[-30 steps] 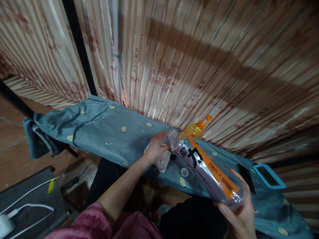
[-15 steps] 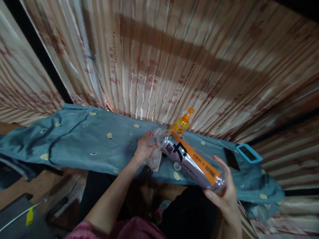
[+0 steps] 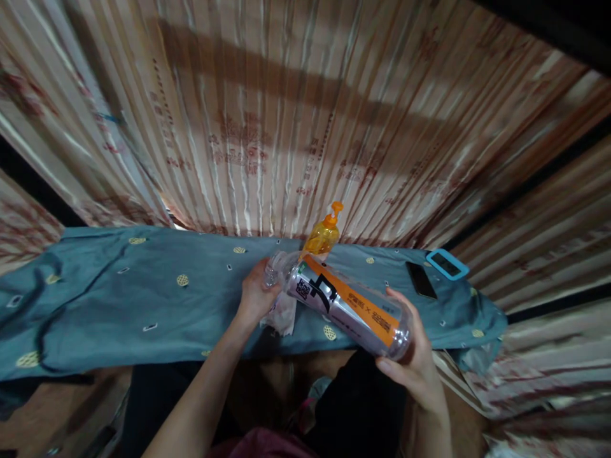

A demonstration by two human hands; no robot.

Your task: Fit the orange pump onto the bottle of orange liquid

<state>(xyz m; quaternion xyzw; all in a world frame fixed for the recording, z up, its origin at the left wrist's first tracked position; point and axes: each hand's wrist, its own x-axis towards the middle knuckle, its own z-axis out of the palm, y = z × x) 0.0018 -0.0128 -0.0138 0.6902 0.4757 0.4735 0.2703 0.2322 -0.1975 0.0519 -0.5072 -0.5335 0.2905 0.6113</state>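
A large clear plastic bottle [image 3: 348, 305] with an orange and silver label lies slanted in the air between my hands, its neck to the upper left. My left hand [image 3: 258, 291] is closed at the neck end, partly hidden behind the clear plastic. Around the bottle's base my right hand [image 3: 414, 356] is wrapped, thumb below and fingers on the far side. A crumpled pale tissue or wrapper [image 3: 281, 316] lies on the cloth below the neck. Just behind the bottle stands an orange pump bottle [image 3: 323, 235].
A teal cloth [image 3: 157, 299] with yellow pineapple prints covers the narrow table. At the right lie a dark phone [image 3: 421, 280] and a blue-framed device [image 3: 447, 264]. A striped curtain [image 3: 267, 146] hangs close behind the table.
The view has turned slightly left to right, so the table and things appear shifted left. Both hands still hold the bottle at nearly the same slant.
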